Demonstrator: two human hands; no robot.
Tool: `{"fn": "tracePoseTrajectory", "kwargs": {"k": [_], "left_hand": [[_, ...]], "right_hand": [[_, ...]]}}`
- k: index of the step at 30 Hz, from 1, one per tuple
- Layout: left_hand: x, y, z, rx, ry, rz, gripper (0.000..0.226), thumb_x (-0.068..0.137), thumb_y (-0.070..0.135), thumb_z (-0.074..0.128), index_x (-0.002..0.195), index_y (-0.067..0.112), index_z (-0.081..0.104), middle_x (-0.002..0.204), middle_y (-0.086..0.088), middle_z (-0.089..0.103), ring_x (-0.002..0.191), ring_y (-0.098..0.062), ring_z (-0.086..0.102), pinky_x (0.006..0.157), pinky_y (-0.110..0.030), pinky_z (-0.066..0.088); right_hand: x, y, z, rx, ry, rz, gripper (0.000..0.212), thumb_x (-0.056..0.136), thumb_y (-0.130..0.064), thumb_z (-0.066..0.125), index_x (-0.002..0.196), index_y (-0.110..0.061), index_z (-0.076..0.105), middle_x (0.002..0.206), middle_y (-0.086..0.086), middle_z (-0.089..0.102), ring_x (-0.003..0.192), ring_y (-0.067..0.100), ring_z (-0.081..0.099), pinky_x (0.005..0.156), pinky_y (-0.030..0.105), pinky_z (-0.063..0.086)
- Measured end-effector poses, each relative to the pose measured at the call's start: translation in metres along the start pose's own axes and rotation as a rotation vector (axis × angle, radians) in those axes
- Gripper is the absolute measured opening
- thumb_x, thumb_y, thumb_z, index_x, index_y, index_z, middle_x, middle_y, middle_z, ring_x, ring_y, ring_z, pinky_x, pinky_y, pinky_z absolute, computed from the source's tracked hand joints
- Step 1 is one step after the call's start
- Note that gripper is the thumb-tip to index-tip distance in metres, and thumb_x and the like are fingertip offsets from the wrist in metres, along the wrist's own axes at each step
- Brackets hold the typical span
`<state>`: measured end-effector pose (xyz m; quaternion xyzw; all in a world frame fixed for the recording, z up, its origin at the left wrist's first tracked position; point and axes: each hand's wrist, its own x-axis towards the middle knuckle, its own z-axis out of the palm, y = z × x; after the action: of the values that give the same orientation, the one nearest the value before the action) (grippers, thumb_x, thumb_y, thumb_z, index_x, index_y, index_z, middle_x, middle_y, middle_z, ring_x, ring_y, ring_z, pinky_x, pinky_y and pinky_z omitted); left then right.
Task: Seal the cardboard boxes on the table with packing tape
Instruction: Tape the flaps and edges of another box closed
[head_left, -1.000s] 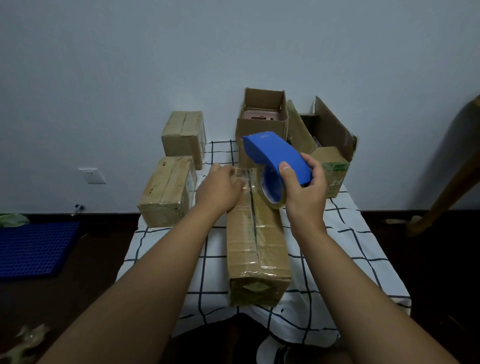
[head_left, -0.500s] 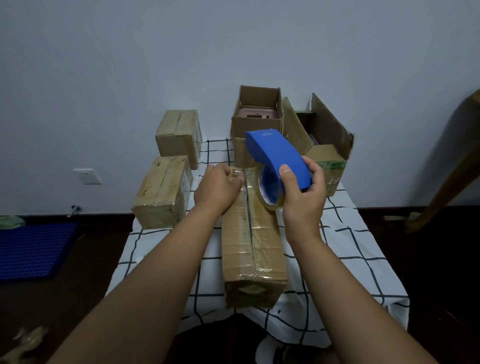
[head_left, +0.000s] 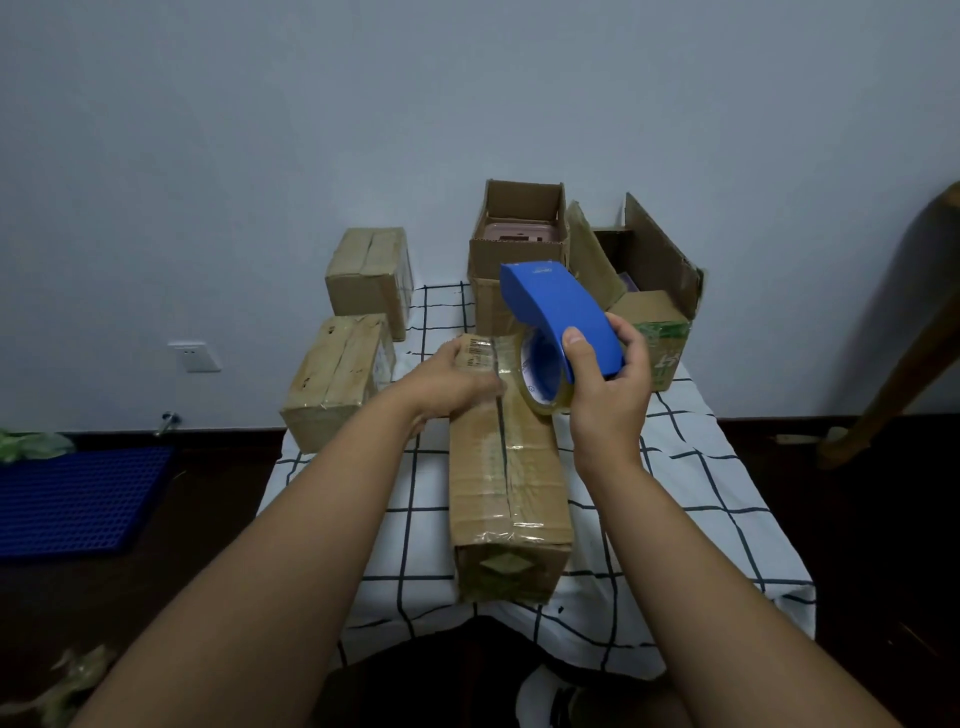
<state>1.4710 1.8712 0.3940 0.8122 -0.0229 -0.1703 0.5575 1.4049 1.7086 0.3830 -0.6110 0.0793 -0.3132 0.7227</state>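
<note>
A long box (head_left: 506, 478) is seen lying lengthwise at the middle of a table (head_left: 691, 467) covered in a checked cloth, its top seam already under clear tape. The far end of the box is pressed down by the left hand (head_left: 452, 382), whose fingers lie over the top; how far they curl cannot be told. A blue tape dispenser (head_left: 558, 317) is gripped by the right hand (head_left: 605, 395), thumb on its near face and fingers wrapped behind, and is held above the far half of the box, with the tape roll (head_left: 545, 379) just over the seam. Two taped boxes (head_left: 340, 379) (head_left: 370, 278) are set at the left of the table. Two open boxes (head_left: 519, 244) (head_left: 649, 312) stand at the back, against the wall.
</note>
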Motion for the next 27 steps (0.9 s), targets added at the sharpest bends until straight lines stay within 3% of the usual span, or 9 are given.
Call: {"fn": "tracePoseTrajectory", "kwargs": {"k": [3, 5, 7, 11, 16, 20, 25, 27], "left_hand": [[0.012, 0.012, 0.015, 0.211, 0.292, -0.012, 0.071, 0.083, 0.055, 0.064, 0.13, 0.006, 0.044, 0.118, -0.009, 0.06, 0.086, -0.017, 0.059, 0.063, -0.027, 0.041], [0.022, 0.015, 0.021, 0.296, 0.362, -0.05, 0.086, 0.086, 0.063, 0.056, 0.14, 0.001, 0.029, 0.132, -0.014, 0.054, 0.112, -0.029, 0.056, 0.079, -0.033, 0.043], [0.03, 0.017, 0.025, 0.392, 0.411, -0.076, 0.085, 0.088, 0.064, 0.051, 0.14, 0.003, 0.024, 0.133, -0.012, 0.056, 0.119, -0.032, 0.054, 0.087, -0.039, 0.045], [0.038, 0.019, 0.032, 0.598, 0.5, -0.056, 0.074, 0.088, 0.063, 0.052, 0.133, 0.008, 0.032, 0.124, -0.008, 0.061, 0.11, -0.031, 0.059, 0.071, -0.036, 0.036], [0.035, 0.015, 0.03, 0.684, 0.476, -0.06, 0.079, 0.086, 0.065, 0.053, 0.135, 0.009, 0.029, 0.126, -0.007, 0.059, 0.112, -0.031, 0.058, 0.072, -0.037, 0.037], [0.024, 0.009, 0.029, 0.723, 0.351, -0.026, 0.088, 0.082, 0.068, 0.056, 0.14, 0.01, 0.026, 0.136, -0.009, 0.049, 0.12, -0.032, 0.053, 0.09, -0.044, 0.047], [0.011, -0.005, 0.025, 0.509, 0.203, 0.048, 0.087, 0.079, 0.06, 0.067, 0.146, 0.019, 0.03, 0.144, -0.004, 0.045, 0.125, -0.025, 0.05, 0.103, -0.046, 0.045], [0.007, -0.006, 0.021, 0.42, 0.138, 0.065, 0.087, 0.079, 0.053, 0.07, 0.148, 0.022, 0.028, 0.145, -0.005, 0.043, 0.127, -0.024, 0.049, 0.105, -0.045, 0.043]], "right_hand": [[0.004, 0.001, -0.004, 0.033, 0.045, 0.012, 0.04, 0.08, -0.044, 0.074, 0.115, -0.035, 0.057, 0.117, -0.009, 0.061, 0.1, 0.001, 0.064, 0.077, 0.016, 0.052], [0.008, 0.002, -0.007, 0.049, 0.072, 0.021, 0.038, 0.081, -0.041, 0.075, 0.114, -0.035, 0.056, 0.116, -0.011, 0.061, 0.1, 0.0, 0.064, 0.079, 0.018, 0.053], [0.01, 0.004, -0.011, 0.044, 0.077, 0.019, 0.036, 0.083, -0.04, 0.075, 0.114, -0.036, 0.056, 0.116, -0.014, 0.06, 0.101, -0.001, 0.063, 0.081, 0.018, 0.053], [0.012, 0.008, -0.014, 0.033, 0.054, 0.013, 0.035, 0.082, -0.042, 0.074, 0.112, -0.04, 0.056, 0.116, -0.014, 0.059, 0.103, -0.001, 0.062, 0.081, 0.017, 0.052], [0.011, 0.012, -0.015, 0.04, 0.062, 0.012, 0.034, 0.083, -0.043, 0.073, 0.113, -0.04, 0.056, 0.116, -0.016, 0.058, 0.101, -0.005, 0.062, 0.079, 0.015, 0.052], [0.01, 0.013, -0.014, 0.03, 0.064, 0.003, 0.034, 0.084, -0.043, 0.073, 0.114, -0.041, 0.054, 0.118, -0.016, 0.056, 0.104, -0.003, 0.06, 0.083, 0.017, 0.053], [0.008, 0.011, -0.012, 0.021, 0.06, 0.0, 0.04, 0.083, -0.047, 0.072, 0.117, -0.038, 0.053, 0.12, -0.013, 0.057, 0.107, 0.002, 0.061, 0.084, 0.02, 0.054], [0.004, 0.009, -0.009, -0.012, 0.041, -0.03, 0.045, 0.084, -0.045, 0.072, 0.122, -0.032, 0.052, 0.118, -0.016, 0.056, 0.103, -0.005, 0.059, 0.08, 0.014, 0.051]]}}
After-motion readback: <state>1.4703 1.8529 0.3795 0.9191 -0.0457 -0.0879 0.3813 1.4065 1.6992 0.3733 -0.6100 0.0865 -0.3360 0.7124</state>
